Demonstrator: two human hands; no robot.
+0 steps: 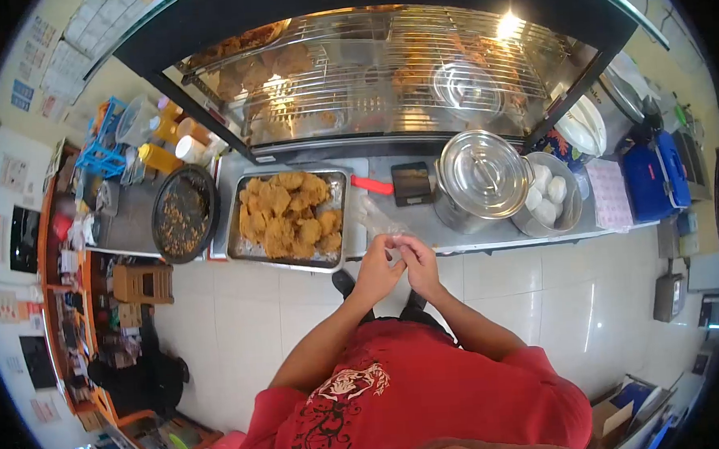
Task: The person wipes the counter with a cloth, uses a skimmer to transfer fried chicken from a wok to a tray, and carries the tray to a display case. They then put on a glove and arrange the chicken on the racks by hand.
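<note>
A white tiled floor (pixel 243 328) fills the lower middle of the frame. Across the top stands a glass display case (pixel 384 69) with wire racks, a lamp (pixel 508 26) glaring at upper right. Below it runs a steel counter (pixel 466 237). Paper notices cover the wall (pixel 58 61) at upper left, above orange shelving (pixel 47 241).

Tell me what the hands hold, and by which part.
The left hand and right hand pinch a clear bag by its near edge, which seems to be its mouth, though the fingertips partly hide it.
</note>
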